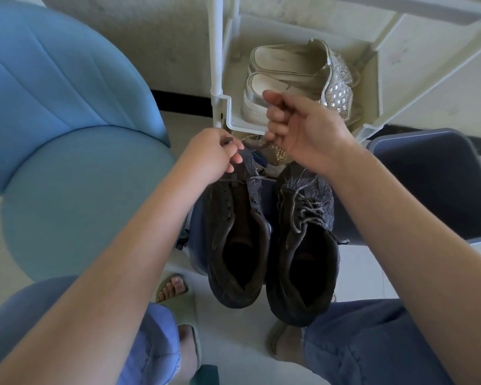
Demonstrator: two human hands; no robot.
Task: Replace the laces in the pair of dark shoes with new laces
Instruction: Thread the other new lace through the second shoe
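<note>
Two dark shoes stand side by side between my knees, toes pointing away. The left shoe (235,240) has bare eyelets along most of its length, with a grey lace (252,177) only across the toe end. The right shoe (303,245) is still laced with a speckled grey lace (308,211). My left hand (210,157) pinches a dark lace end above the left shoe's toe. My right hand (300,126) is raised above the shoes, fingers curled round the other stretch of that lace.
A white plastic shoe rack (222,107) stands ahead with pale glittery slip-on shoes (297,76) on its shelf. A blue cushioned chair (67,134) is at left, a dark blue bin (433,184) at right. My feet in sandals rest on the pale floor.
</note>
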